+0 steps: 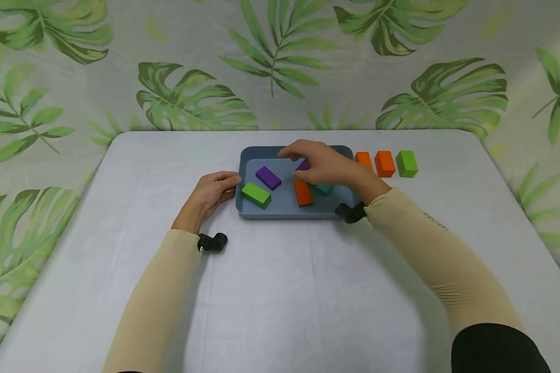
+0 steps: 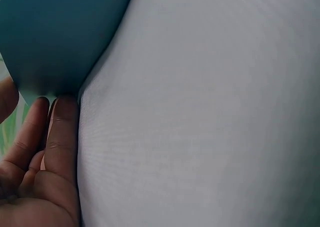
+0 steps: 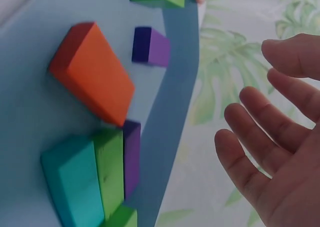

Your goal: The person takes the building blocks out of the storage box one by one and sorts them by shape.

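Colored blocks (image 1: 303, 194) are lying in the blue tray (image 1: 282, 204). The right hand (image 1: 329, 166) is hovering over them, wide and empty; the left hand (image 1: 213, 190) is touching the tray's side with straight fingers. Three more blocks (image 1: 385, 164) are sitting beside the tray.

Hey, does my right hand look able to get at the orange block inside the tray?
Probably yes: the right hand hangs over the tray with its fingers apart, holding nothing, and nothing seems to lie on top of the orange block.
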{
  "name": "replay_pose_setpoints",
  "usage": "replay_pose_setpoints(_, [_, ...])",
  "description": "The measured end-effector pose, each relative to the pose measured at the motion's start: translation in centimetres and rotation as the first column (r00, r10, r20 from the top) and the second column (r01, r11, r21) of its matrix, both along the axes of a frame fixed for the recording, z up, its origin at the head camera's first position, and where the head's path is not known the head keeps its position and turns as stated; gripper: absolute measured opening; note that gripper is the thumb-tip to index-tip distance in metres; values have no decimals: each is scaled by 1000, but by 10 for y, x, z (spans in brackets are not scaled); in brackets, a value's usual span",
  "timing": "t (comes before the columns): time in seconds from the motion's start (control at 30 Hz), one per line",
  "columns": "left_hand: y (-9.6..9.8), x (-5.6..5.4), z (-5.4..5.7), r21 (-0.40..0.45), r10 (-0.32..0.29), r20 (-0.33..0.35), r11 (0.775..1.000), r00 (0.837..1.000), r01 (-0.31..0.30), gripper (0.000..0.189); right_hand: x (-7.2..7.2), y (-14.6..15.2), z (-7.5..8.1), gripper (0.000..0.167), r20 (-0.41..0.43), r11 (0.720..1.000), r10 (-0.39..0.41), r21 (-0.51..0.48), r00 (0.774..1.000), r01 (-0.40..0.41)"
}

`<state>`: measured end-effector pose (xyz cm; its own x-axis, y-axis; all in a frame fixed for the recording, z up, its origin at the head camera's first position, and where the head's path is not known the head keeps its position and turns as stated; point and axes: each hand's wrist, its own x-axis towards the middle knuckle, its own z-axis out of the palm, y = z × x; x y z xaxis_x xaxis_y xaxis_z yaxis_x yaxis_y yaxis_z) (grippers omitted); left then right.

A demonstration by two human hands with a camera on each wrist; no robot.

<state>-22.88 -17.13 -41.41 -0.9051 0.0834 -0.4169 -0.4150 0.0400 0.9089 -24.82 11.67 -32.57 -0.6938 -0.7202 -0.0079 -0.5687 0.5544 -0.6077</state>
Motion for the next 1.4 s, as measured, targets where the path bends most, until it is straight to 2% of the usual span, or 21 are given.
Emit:
replay_pose_setpoints(0.23, [0,-1,0,-2,2,-6,1000,1000,-2,45,-1,-21,-10,48,46,999,31,39,998,-33])
replay_pose_setpoints(0.4, [0,-2,-1,9,-8,-2,1000,1000,8,46,-2,-35,-18,49,46,993,58,96,997,-62])
replay_pose_setpoints(0.83, [0,-2,1,22,-19,-11,1000,1000,20,45,2,-63,-27,57,69,973,143,173,987,-153])
replay_pose_setpoints(1.13, [-2,-1,1,1,-35,-17,999,999,35,46,2,-75,-36,60,114,963,137,217,984,-159])
replay_pose_setpoints(1.27, [-2,-1,0,5,-31,-18,999,999,31,45,3,-77,-40,62,119,961,130,229,984,-154])
replay_pose_setpoints(1.4, [-1,0,-1,8,-26,-17,1000,1000,26,44,4,-79,-47,67,107,956,156,233,982,-178])
